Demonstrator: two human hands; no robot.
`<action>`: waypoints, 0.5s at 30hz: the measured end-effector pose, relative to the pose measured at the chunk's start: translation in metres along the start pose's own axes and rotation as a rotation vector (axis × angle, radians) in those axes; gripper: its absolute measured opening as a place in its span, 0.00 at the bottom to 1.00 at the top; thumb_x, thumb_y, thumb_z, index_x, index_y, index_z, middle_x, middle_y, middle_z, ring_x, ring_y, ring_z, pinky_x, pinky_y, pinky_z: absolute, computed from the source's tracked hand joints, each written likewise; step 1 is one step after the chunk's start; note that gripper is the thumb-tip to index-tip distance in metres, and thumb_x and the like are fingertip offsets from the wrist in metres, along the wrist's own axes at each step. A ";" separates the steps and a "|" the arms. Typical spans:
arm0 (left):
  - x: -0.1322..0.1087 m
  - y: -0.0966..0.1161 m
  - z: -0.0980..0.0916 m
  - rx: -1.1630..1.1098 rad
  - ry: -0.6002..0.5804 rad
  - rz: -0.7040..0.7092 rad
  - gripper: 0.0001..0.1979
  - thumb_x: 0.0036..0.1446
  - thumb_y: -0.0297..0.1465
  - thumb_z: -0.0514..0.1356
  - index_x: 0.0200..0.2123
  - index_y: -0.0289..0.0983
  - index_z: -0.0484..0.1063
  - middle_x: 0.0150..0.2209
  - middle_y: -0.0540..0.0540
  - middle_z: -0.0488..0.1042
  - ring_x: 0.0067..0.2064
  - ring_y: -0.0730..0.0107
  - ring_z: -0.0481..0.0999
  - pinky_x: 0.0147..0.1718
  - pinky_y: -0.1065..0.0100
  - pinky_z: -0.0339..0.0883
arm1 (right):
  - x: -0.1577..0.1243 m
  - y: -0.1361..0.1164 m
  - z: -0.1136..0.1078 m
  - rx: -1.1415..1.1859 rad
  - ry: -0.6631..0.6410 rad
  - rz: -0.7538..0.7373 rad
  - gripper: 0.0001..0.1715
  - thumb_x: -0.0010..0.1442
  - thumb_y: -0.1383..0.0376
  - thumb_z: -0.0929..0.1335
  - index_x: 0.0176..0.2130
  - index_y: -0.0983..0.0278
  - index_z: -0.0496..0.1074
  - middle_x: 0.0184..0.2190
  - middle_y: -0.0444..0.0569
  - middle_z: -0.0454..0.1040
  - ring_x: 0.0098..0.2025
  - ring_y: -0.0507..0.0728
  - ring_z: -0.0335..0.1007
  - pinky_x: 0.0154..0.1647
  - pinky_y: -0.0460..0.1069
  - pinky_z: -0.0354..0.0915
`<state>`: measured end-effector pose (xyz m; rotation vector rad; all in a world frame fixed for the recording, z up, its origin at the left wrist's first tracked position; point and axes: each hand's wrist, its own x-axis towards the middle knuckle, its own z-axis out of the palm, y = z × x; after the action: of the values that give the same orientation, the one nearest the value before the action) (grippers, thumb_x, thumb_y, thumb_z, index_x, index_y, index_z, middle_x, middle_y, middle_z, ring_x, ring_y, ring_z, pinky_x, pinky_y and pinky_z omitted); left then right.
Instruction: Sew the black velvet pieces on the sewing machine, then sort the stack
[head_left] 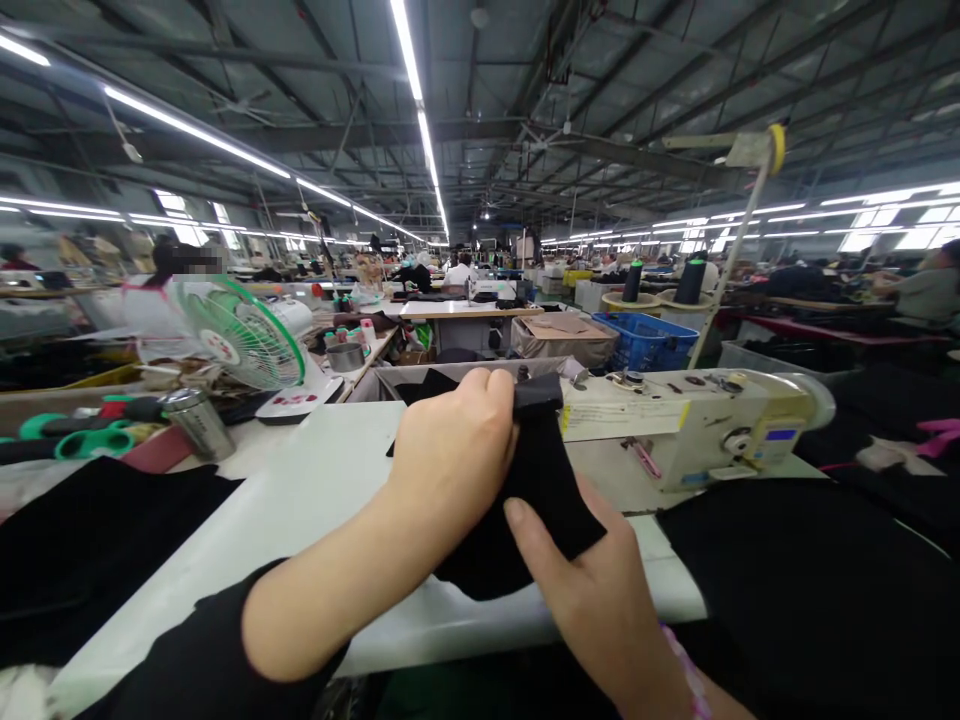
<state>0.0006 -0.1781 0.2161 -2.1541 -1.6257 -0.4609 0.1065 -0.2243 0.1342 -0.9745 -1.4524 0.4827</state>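
- Head view, nearest: the right hand (pixel 600 590) comes up from the lower edge, thumb pressed on the lower part of a black fabric piece (pixel 536 490), fingers hidden behind the cloth, so it grips that part.
- The left hand (pixel 450 460) crosses from the lower left, closed over the upper edge of the same piece. The cloth thus lies between both hands, its long axis running from upper right to lower left, the left hand higher and farther out.
- The fabric looks matte, soft and limp, folded at the top into a narrow band.
- Beneath lies a smooth white tabletop (pixel 300 490), with more black cloth (pixel 90 540) at the left.
- Just behind the piece stands a cream sewing machine (pixel 697 425), boxy and hard-shelled.
- Farther left: a steel cup (pixel 199 420) and a green-caged fan (pixel 240 335).
- Beyond: a blue crate (pixel 645 340) and rows of workstations.
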 end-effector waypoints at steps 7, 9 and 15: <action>0.018 -0.044 0.013 -0.192 -0.106 0.012 0.12 0.62 0.32 0.52 0.40 0.40 0.75 0.39 0.43 0.79 0.42 0.59 0.78 0.39 0.66 0.68 | 0.033 0.038 -0.042 -0.248 -0.035 0.034 0.17 0.64 0.56 0.67 0.44 0.62 0.80 0.40 0.50 0.82 0.42 0.63 0.78 0.42 0.53 0.73; 0.033 -0.060 0.016 -0.279 -0.162 0.030 0.13 0.62 0.34 0.52 0.36 0.39 0.75 0.34 0.44 0.78 0.37 0.60 0.77 0.35 0.67 0.66 | 0.053 0.051 -0.052 -0.455 0.009 -0.003 0.16 0.63 0.55 0.67 0.40 0.62 0.81 0.36 0.50 0.82 0.38 0.63 0.78 0.41 0.54 0.72; 0.043 -0.073 -0.012 -0.586 -0.058 0.005 0.17 0.60 0.41 0.54 0.33 0.37 0.76 0.23 0.49 0.72 0.22 0.69 0.70 0.22 0.71 0.63 | 0.084 0.026 -0.068 -0.450 0.201 -0.366 0.11 0.64 0.62 0.68 0.45 0.58 0.79 0.43 0.47 0.81 0.47 0.60 0.76 0.52 0.55 0.69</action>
<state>-0.0582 -0.1308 0.2564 -2.5968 -1.6611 -0.9824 0.1886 -0.1605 0.1744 -1.0392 -1.5402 -0.2154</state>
